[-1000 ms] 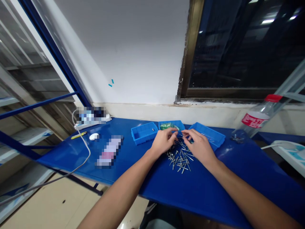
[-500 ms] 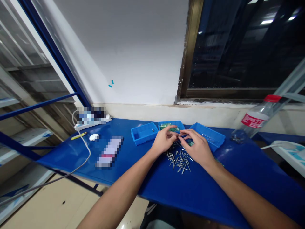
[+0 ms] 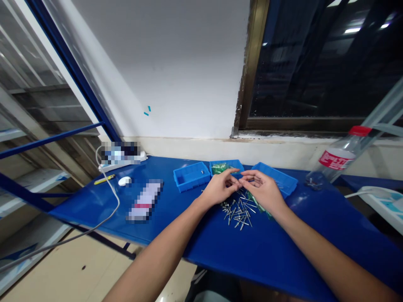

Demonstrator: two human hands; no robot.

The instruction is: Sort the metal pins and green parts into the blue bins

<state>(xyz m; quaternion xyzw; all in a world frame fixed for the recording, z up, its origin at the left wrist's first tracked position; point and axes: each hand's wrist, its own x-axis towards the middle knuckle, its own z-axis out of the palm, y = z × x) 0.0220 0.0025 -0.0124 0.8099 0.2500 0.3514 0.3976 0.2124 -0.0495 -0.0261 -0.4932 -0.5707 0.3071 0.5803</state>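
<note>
My left hand and my right hand meet fingertip to fingertip above a pile of thin metal pins on the blue table. Both are closed in a pinch, and what lies between the fingers is too small to make out. Behind my left hand, green packets lie in the middle blue bin. The left blue bin has a small piece inside. Partly behind my right hand stands the right blue bin, with thin pins in it. More green packaging shows under my right hand.
At the right stands a clear bottle with a red cap; beside it is a white power strip. Leftward on the blue table are a blurred phone-like object, a white mouse, a yellow cutter and a cable.
My right hand has turned slightly and its fingers have curled in more. My left fingers have also bent, with the thumb lower. More of the green packaging shows beside my right hand.
</note>
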